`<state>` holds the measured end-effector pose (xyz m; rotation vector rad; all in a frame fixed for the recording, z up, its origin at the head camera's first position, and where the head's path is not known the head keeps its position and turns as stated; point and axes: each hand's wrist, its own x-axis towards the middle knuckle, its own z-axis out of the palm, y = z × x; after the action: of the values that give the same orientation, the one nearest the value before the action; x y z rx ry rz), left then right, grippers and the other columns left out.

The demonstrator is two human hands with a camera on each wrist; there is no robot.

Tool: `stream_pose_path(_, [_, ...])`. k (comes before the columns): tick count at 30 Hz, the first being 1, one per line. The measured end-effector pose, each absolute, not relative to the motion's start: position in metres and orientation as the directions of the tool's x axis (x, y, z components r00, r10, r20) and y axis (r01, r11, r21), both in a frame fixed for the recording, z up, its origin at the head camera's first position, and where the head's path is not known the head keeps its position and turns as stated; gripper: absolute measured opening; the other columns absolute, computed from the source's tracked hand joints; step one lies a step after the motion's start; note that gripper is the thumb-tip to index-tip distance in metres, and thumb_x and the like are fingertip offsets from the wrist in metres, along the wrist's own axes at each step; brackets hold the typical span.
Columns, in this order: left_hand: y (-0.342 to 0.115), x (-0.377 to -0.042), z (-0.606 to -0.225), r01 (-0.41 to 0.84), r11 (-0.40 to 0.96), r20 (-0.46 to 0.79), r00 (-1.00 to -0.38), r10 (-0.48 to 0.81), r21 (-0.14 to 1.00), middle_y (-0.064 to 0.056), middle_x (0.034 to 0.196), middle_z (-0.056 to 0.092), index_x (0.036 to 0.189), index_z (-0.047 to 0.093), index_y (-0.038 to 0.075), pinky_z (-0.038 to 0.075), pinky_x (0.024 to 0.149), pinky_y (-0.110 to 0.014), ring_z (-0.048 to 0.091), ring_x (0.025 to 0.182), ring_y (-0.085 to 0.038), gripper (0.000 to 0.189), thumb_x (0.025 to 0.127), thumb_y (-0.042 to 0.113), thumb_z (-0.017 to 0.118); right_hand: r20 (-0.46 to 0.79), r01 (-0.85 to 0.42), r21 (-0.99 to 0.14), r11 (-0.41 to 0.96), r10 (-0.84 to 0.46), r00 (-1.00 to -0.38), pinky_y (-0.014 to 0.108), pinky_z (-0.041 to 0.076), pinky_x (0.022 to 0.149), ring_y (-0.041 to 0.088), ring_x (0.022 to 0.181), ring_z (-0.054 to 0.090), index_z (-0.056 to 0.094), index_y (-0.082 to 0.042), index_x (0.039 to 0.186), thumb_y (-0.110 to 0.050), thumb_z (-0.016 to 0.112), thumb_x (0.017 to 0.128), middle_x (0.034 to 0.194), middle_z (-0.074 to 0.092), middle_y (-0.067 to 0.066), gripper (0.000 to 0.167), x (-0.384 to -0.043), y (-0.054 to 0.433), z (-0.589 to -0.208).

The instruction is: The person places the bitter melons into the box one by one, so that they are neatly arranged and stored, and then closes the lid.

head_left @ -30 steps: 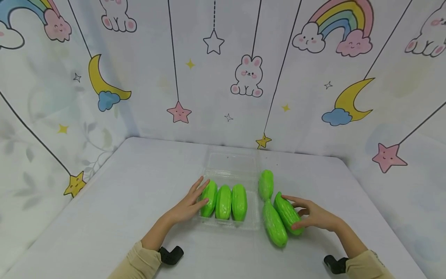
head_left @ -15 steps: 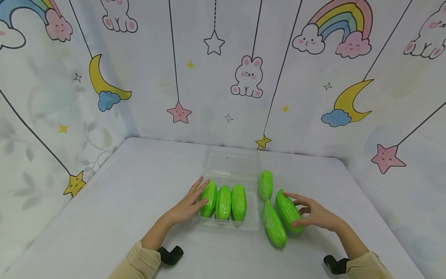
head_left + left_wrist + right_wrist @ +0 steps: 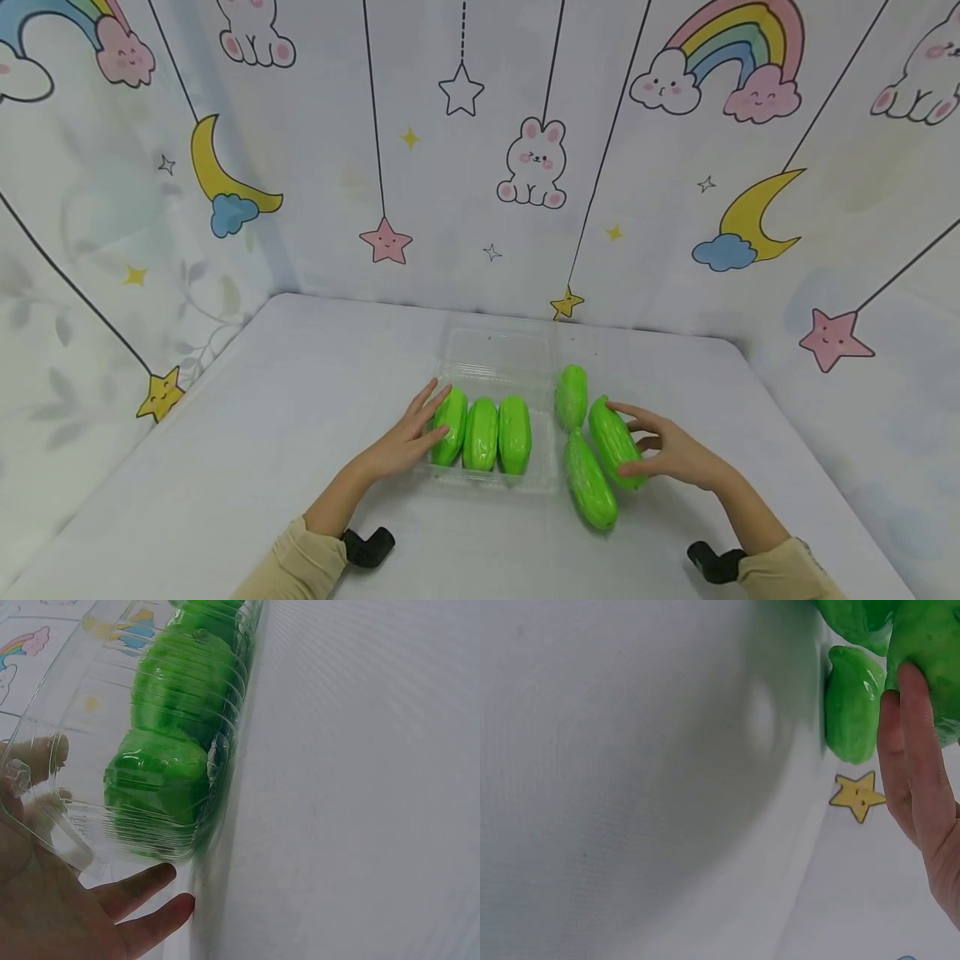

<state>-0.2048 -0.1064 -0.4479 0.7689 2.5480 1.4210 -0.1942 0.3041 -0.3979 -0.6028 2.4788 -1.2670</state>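
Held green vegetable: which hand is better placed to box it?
Probably the right hand: it holds the green vegetable, whereas the left hand is by the clear box, on the side farther from that vegetable.

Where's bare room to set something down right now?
On the white table: the wide patch left of the left hand, the strip just nearer than the clear container, and the patch beyond the right hand. Inside the container, a narrow slot lies right of three green gourds. Crowded: right of the container, with two loose gourds and the held gourd.

left hand [image 3: 60, 900] cropped in left wrist view, held green gourd [image 3: 934, 645] in right
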Motion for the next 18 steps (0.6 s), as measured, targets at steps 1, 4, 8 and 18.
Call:
stream_pose_path(1, [-0.106,-0.205,-0.448,0.37,0.427,0.135,-0.863,0.486,0.825,-0.011,0.152,-0.006,0.148,0.013,0.017,0.026,0.098,-0.059,0.004,0.137,-0.036,0.06,0.098,0.027,0.044,-0.069,-0.228,-0.822,0.522,-0.488,-0.87,0.04,0.049,0.073,0.044,0.115,0.041,0.03,-0.013,0.143,-0.016,0.076,0.075,0.142,0.029,0.018,0.083,-0.194,0.303,-0.397])
stream_pose_path(4, [-0.105,-0.202,-0.444,0.368,0.422,0.137,-0.864,0.484,0.829,-0.012,0.152,-0.006,0.148,0.013,0.016,0.026,0.098,-0.06,0.005,0.137,-0.037,0.059,0.098,0.024,0.043,-0.08,-0.203,-0.836,0.51,-0.479,-0.874,0.039,0.051,0.066,0.044,0.112,0.044,0.03,-0.014,0.143,-0.016,0.076,0.075,0.141,0.028,0.02,0.083,-0.193,0.297,-0.394])
stream_pose_path(8, [-0.103,-0.193,-0.428,0.36,0.405,0.136,-0.863,0.486,0.841,-0.018,0.151,-0.005,0.147,0.013,0.008,0.025,0.097,-0.062,0.005,0.135,-0.041,0.058,0.098,0.016,0.043,-0.097,-0.167,-0.839,0.519,-0.443,-0.891,0.038,0.052,0.062,0.038,0.104,0.051,0.03,-0.016,0.143,-0.017,0.076,0.075,0.137,0.032,0.025,0.083,-0.192,0.29,-0.391])
stream_pose_path(18, [-0.101,-0.186,-0.414,0.34,0.418,0.105,-0.865,0.491,0.843,-0.022,0.15,-0.005,0.147,0.013,0.005,0.024,0.099,-0.061,0.004,0.135,-0.042,0.058,0.098,0.014,0.043,-0.119,-0.112,-0.827,0.551,-0.366,-0.923,0.036,0.052,0.064,0.028,0.095,0.056,0.03,-0.02,0.143,-0.024,0.077,0.074,0.13,0.039,0.026,0.084,-0.192,0.268,-0.38])
